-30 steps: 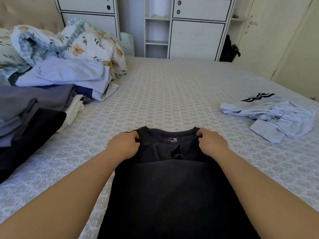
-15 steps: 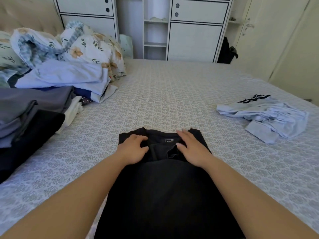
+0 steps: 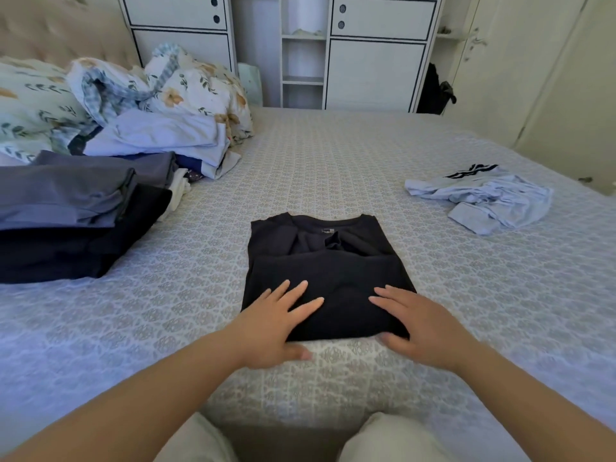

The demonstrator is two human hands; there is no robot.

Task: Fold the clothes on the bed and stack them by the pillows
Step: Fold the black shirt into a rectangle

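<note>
A black T-shirt lies folded into a rectangle in the middle of the bed, collar away from me. My left hand rests flat on its near left corner, fingers straight. Flat on the near right corner lies my right hand, fingers spread. A crumpled light-blue garment lies unfolded at the right. At the left stands a stack of folded grey and black clothes, with light-blue folded clothes behind it beside the floral pillows.
A crumpled floral blanket sits by the pillows. White cabinets stand beyond the far edge of the bed, and a cream wardrobe door is at the right. My knees touch the near edge.
Both hands let go of the shirt's collar and slid back to its near edge. The shirt now lies shorter, folded in half, and the view has pulled back.
</note>
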